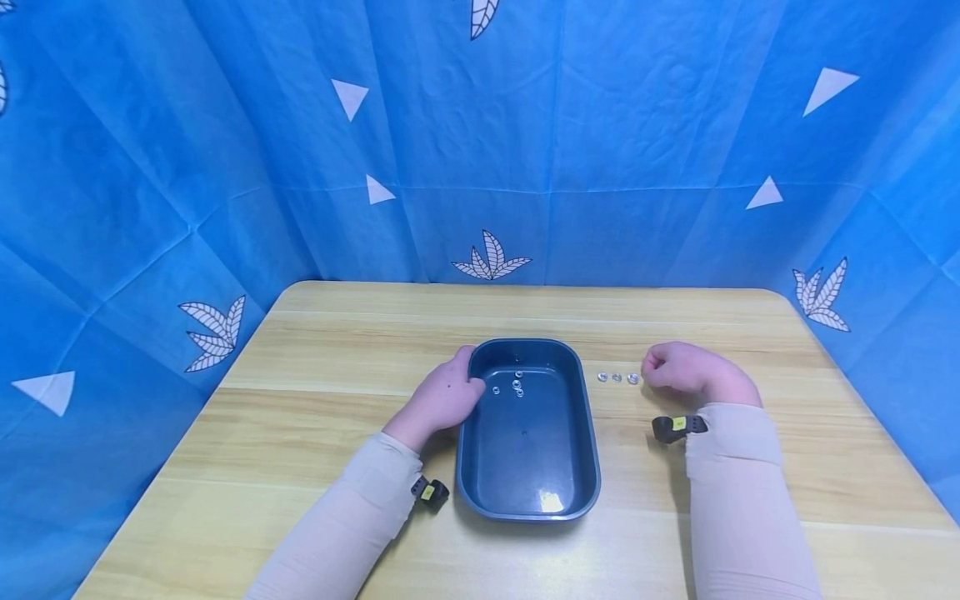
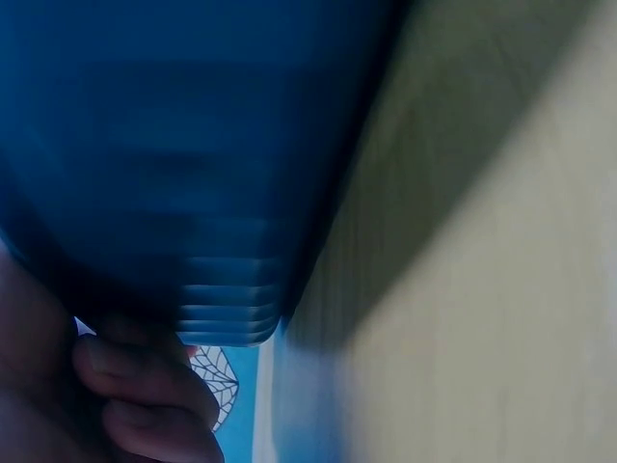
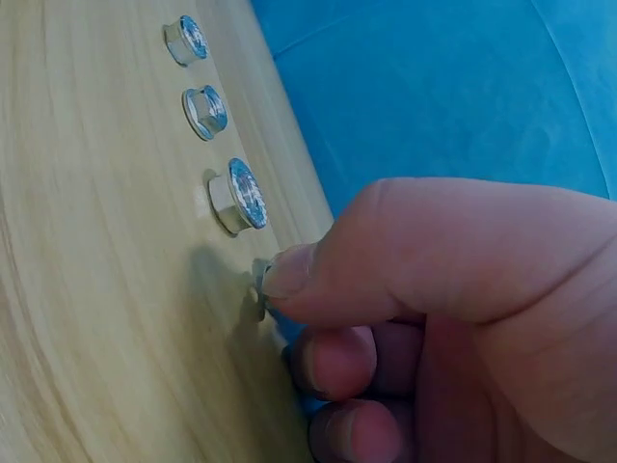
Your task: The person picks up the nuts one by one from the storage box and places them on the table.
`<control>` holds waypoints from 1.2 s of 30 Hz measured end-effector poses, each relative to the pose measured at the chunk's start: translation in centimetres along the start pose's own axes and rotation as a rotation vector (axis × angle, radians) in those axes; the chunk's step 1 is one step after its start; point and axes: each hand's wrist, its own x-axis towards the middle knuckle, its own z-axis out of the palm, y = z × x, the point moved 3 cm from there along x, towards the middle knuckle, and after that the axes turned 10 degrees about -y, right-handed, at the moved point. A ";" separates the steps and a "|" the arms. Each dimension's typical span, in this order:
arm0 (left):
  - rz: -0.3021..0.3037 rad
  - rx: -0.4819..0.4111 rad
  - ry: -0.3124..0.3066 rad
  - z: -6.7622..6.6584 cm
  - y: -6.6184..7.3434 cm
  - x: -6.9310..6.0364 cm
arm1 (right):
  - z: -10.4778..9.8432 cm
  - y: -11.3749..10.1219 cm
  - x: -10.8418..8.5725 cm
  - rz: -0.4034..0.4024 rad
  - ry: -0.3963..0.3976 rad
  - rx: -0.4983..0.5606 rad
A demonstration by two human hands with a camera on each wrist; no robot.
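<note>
Left hand (image 1: 446, 390) grips the tray (image 1: 528, 467); right hand (image 1: 688, 369) (bent inward) pinches a metal piece (image 3: 260, 291).

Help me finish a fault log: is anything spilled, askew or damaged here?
Nothing looks spilled or visibly damaged. One small oddity: in the row of three metal pieces beside the tray, the middle piece seems flipped, its wide rim against the table, while its two neighbours have their wide rims facing up.
</note>
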 end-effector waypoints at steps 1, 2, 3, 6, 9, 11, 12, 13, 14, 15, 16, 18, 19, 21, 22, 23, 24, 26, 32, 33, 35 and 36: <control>-0.001 0.000 -0.001 0.0 0.0 0.0 | 0.0 0.0 0.0 0.000 -0.001 0.002; -0.002 -0.002 -0.002 0.0 0.0 0.0 | 0.1 0.0 0.0 0.006 0.000 0.006; -0.003 -0.005 -0.003 0.0 0.0 -0.1 | 0.1 0.0 0.1 0.009 -0.001 0.006; -0.005 -0.012 -0.008 0.0 0.0 -0.1 | 0.1 0.0 0.2 0.022 0.001 0.004; -0.009 -0.019 -0.013 0.0 -0.1 -0.1 | 0.2 -0.1 0.3 0.026 0.002 -0.003; -0.009 -0.020 -0.014 0.0 -0.1 -0.2 | 0.2 -0.1 0.3 0.026 0.003 -0.006; -0.007 -0.020 -0.015 0.0 -0.2 -0.2 | 0.2 -0.1 0.4 0.028 0.004 -0.007; -0.007 -0.021 -0.014 0.0 -0.2 -0.2 | 0.2 -0.1 0.4 0.028 0.004 -0.005; -0.007 -0.021 -0.014 0.0 -0.2 -0.2 | 0.2 -0.2 0.4 0.031 0.004 0.000; -0.007 -0.022 -0.014 0.0 -0.2 -0.2 | 0.2 -0.2 0.4 0.030 0.004 -0.001; -0.009 -0.025 -0.015 0.0 -0.2 -0.2 | 0.3 -0.2 0.4 0.032 0.004 0.002; -0.007 -0.028 -0.016 0.0 -0.2 -0.2 | 0.3 -0.1 0.4 0.038 0.004 0.012; -0.009 -0.033 -0.016 0.1 -0.2 -0.2 | 0.2 -0.1 0.4 0.041 0.005 0.015; -0.011 -0.038 -0.017 0.1 -0.2 -0.2 | 0.2 0.0 0.3 0.046 0.004 0.016; -0.011 -0.039 -0.016 0.1 -0.2 -0.2 | 0.2 0.0 0.3 0.048 0.003 0.020; -0.011 -0.037 -0.015 0.1 -0.2 -0.1 | 0.2 0.0 0.3 0.051 0.001 0.023; -0.014 -0.037 -0.015 0.2 -0.2 -0.1 | 0.1 0.1 0.2 0.052 0.001 0.023; -0.018 -0.033 -0.015 0.2 -0.2 -0.1 | 0.1 0.1 0.1 0.058 -0.003 0.037; -0.022 -0.033 -0.014 0.2 -0.1 0.0 | -0.5 -0.2 -0.2 0.048 0.040 0.010; -0.023 -0.037 -0.014 0.2 -0.1 0.0 | -0.7 -0.3 -0.2 0.042 0.052 -0.003; -0.023 -0.041 -0.016 0.2 -0.1 0.0 | -0.9 -0.6 -0.3 0.021 0.073 -0.017; -0.024 -0.042 -0.016 0.1 -0.1 0.0 | -1.0 -0.7 -0.4 0.012 0.080 -0.025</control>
